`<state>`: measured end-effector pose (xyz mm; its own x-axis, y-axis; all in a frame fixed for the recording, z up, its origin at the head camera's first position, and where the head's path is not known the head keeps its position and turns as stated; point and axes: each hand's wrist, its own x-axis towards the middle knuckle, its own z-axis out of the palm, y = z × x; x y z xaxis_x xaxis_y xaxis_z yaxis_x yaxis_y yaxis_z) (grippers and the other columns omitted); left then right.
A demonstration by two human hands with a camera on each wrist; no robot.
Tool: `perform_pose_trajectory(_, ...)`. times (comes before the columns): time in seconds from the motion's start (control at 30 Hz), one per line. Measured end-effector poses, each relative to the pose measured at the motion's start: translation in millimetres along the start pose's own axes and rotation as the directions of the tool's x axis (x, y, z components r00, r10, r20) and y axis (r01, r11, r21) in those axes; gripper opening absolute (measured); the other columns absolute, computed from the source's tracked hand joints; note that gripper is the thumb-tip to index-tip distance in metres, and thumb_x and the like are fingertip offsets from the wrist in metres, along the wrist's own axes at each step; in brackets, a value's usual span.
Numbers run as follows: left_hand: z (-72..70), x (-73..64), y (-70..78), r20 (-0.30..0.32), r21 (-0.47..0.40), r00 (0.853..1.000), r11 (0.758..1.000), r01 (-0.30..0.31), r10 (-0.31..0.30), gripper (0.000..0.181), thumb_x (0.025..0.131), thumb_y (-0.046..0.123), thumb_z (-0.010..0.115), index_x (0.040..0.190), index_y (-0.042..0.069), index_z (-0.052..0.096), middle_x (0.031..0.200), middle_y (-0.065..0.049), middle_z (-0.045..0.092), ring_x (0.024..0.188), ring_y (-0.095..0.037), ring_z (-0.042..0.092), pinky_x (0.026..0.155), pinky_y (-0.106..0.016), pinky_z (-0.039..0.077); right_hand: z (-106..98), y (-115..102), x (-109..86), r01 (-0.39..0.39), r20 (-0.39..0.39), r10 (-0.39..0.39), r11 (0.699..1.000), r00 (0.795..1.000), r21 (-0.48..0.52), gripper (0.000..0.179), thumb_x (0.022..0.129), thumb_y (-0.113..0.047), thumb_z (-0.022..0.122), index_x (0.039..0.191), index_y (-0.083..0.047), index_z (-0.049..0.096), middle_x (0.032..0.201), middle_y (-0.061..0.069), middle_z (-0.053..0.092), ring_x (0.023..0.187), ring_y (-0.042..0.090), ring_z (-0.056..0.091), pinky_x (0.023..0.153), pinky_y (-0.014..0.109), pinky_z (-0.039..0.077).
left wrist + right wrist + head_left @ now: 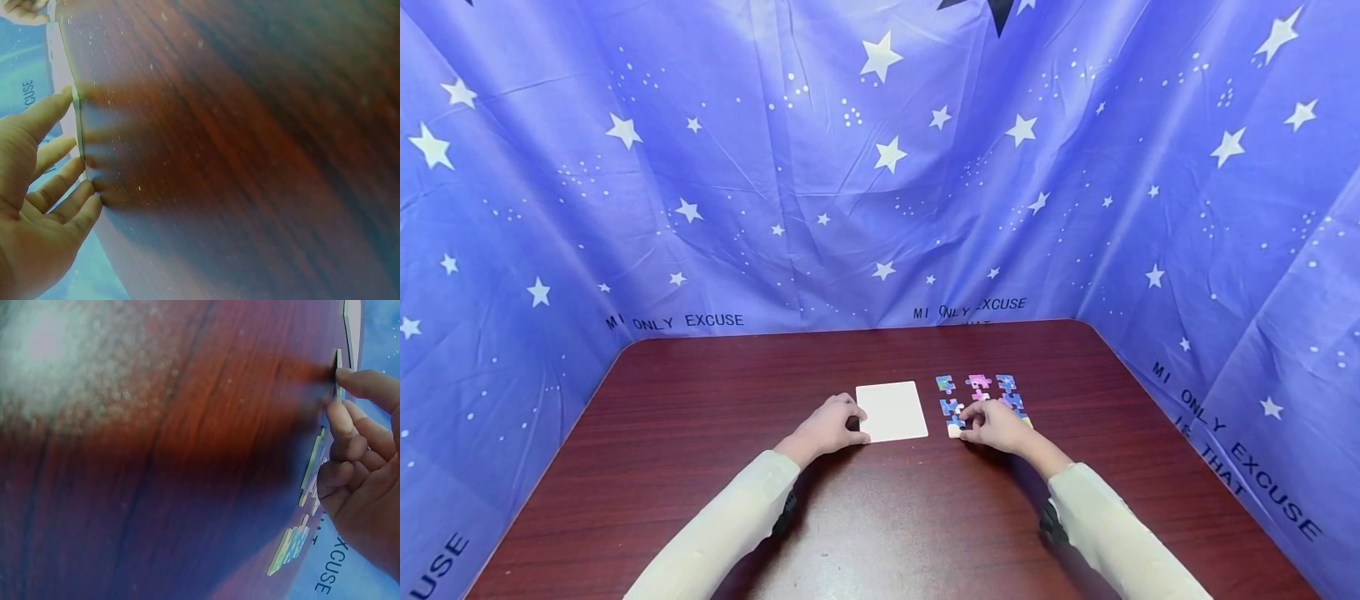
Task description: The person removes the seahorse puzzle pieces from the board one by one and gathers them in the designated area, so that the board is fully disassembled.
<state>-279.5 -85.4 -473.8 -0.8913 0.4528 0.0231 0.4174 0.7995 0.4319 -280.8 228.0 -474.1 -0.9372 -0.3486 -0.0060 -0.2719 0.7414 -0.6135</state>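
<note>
A white square board [891, 411] lies flat on the table. My left hand [837, 425] rests at its left side, thumb by the near corner. In the left wrist view, the fingers of the left hand [47, 194] spread along the edge of the board [64, 65], touching it. To the board's right, my right hand [996, 423] pinches a jigsaw puzzle piece [955, 430] at the near left of a group. The right wrist view has the thumb and forefinger of the right hand [369, 444] at this piece [338, 357]; other fingers are curled.
Several colourful jigsaw pieces lie around the right hand, among them a pink one [978, 382] and a blue one [1006, 382]. The right hand covers part of the group. A starry blue cloth [820, 167] stands behind and beside the dark red wooden table [722, 392].
</note>
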Motion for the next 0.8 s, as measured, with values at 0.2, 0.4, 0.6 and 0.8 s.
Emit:
perform_pose_trajectory(0.2,-0.2,-0.3,0.8,0.005,0.006,1.000,1.000,-0.004,0.004,0.037,0.079,0.033,0.074,0.107,0.008,0.069,0.108,-0.005,0.057,0.106,-0.023,0.052,0.093,-0.037,0.045,-0.5,0.2,0.4,-0.017,0.003,0.017,1.000,1.000,-0.008,0.026,0.074,-0.011,0.075,0.096,0.001,0.068,0.063,0.000,0.053,0.057,0.010,0.046,0.052,0.022,0.038)
perform_pose_trajectory(0.4,-0.6,0.7,1.7,0.013,0.013,1.000,1.000,-0.003,0.003,0.037,0.080,0.033,0.073,0.107,0.008,0.069,0.108,-0.005,0.057,0.107,-0.024,0.052,0.093,-0.036,0.045,-1.9,0.6,2.0,-0.031,0.004,0.031,0.999,0.999,-0.012,0.026,0.074,-0.012,0.076,0.096,0.000,0.068,0.063,0.000,0.053,0.058,0.010,0.046,0.052,0.022,0.038)
perform_pose_trajectory(0.6,-0.2,0.5,1.9,0.021,0.027,1.000,1.000,-0.010,0.010,0.036,0.081,0.032,0.072,0.107,0.008,0.068,0.108,-0.006,0.057,0.107,-0.024,0.052,0.092,-0.036,0.045,-2.3,-0.5,1.5,-0.002,0.006,0.002,1.000,1.000,-0.021,0.026,0.073,-0.011,0.076,0.095,0.000,0.068,0.061,-0.002,0.052,0.057,0.009,0.046,0.053,0.022,0.038)
perform_pose_trajectory(0.8,1.2,0.4,2.6,0.033,0.029,0.999,1.000,0.004,-0.005,0.036,0.082,0.033,0.071,0.109,0.009,0.067,0.108,-0.004,0.057,0.107,-0.023,0.052,0.092,-0.035,0.045,-2.2,-1.7,1.7,0.006,0.009,-0.006,1.000,1.000,-0.023,0.024,0.073,-0.010,0.075,0.094,0.000,0.067,0.060,-0.003,0.050,0.056,0.009,0.045,0.053,0.021,0.037)
